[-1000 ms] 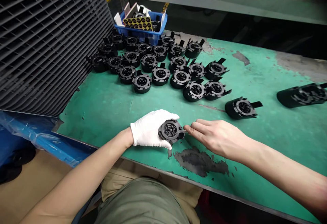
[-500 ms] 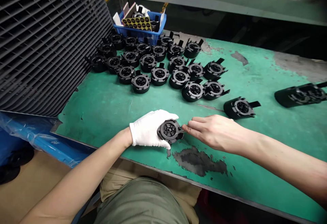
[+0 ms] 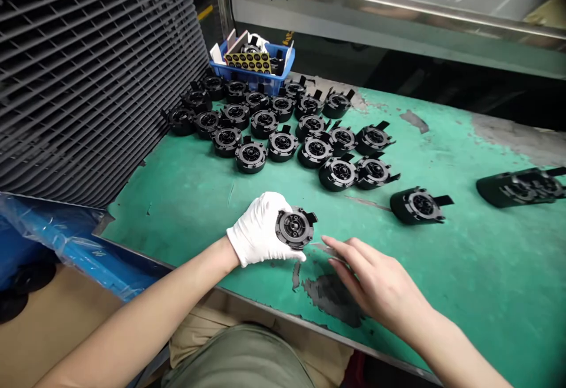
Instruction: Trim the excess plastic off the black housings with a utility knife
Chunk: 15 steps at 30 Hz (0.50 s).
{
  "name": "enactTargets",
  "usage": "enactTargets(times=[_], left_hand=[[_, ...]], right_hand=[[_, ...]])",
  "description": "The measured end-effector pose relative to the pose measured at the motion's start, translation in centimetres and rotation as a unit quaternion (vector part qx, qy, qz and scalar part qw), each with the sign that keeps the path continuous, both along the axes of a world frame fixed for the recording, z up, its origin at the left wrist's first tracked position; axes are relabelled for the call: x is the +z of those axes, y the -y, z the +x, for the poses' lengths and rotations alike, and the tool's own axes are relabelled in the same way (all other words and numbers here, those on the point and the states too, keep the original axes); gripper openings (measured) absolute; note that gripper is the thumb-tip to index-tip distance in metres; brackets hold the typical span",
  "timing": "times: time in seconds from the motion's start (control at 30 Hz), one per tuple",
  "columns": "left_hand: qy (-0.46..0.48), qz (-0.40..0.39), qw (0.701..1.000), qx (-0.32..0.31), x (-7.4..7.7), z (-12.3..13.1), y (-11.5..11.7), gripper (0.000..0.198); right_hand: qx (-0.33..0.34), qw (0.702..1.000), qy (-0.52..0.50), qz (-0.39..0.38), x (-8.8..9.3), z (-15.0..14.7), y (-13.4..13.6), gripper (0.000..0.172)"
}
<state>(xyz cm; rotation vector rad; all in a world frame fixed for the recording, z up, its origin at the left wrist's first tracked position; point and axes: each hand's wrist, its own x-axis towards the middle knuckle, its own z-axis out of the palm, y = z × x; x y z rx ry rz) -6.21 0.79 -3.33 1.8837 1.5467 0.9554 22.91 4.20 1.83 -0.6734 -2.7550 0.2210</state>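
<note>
My left hand (image 3: 262, 232), in a white glove, is closed around the side of a round black plastic housing (image 3: 295, 227). The housing's ribbed face with its centre hub is turned up towards me, and a small tab sticks out on its right. Bare and a little to the right, my right hand (image 3: 375, 279) is apart from the housing. Between its thumb and index finger runs a thin grey strip (image 3: 324, 249), pointing left at the housing; blur hides what kind of thing it is.
Several similar black housings (image 3: 283, 144) stand in rows on the green tabletop (image 3: 198, 199). One lies nearer on the right, with a blurred black stack (image 3: 517, 188) beyond. A blue bin (image 3: 252, 78) holds a yellow sticker sheet (image 3: 247, 62). Dark grating (image 3: 88, 69) rises on the left.
My right hand has drawn back from the housing, moving right and towards me. The left hand keeps its hold, and the housing has turned slightly. The whole view has shifted a little.
</note>
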Motion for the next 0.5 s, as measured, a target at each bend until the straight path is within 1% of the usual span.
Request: enactTargets(times=[0.1, 0.2, 0.23, 0.27, 0.33, 0.4, 0.43, 0.5], left_hand=[[-0.013, -0.01, 1.0, -0.006, 0.3, 0.1, 0.1, 0.085], [-0.021, -0.01, 1.0, -0.006, 0.5, 0.1, 0.1, 0.074], [-0.02, -0.009, 1.0, -0.004, 0.4, 0.2, 0.2, 0.073], [-0.019, -0.008, 1.0, -0.002, 0.3, 0.2, 0.2, 0.074], [-0.019, -0.001, 1.0, -0.001, -0.1, 0.1, 0.3, 0.079], [-0.017, 0.016, 1.0, -0.006, -0.7, 0.1, 0.4, 0.086], [-0.015, 0.029, 0.999, -0.012, -0.9, 0.0, 0.5, 0.088], [-0.008, 0.05, 0.998, -0.026, -1.3, 0.0, 0.6, 0.091]], right_hand=[[-0.003, 1.0, 0.017, -0.012, -0.8, -1.5, 0.7, 0.044], [0.0, 0.999, 0.05, 0.014, -1.4, -2.6, -0.2, 0.054], [0.004, 0.999, 0.05, 0.02, -1.4, -2.7, -0.6, 0.053], [0.01, 0.999, 0.043, 0.018, -1.3, -2.6, -0.8, 0.049], [0.017, 1.0, 0.025, -0.002, -0.8, -2.0, -1.1, 0.033], [-0.003, 1.0, 0.017, -0.019, -0.3, -1.1, -1.0, 0.02], [-0.021, 0.999, 0.018, -0.022, -0.2, -0.7, -0.9, 0.019], [-0.046, 0.999, 0.021, -0.016, -0.1, -0.4, -0.6, 0.026]])
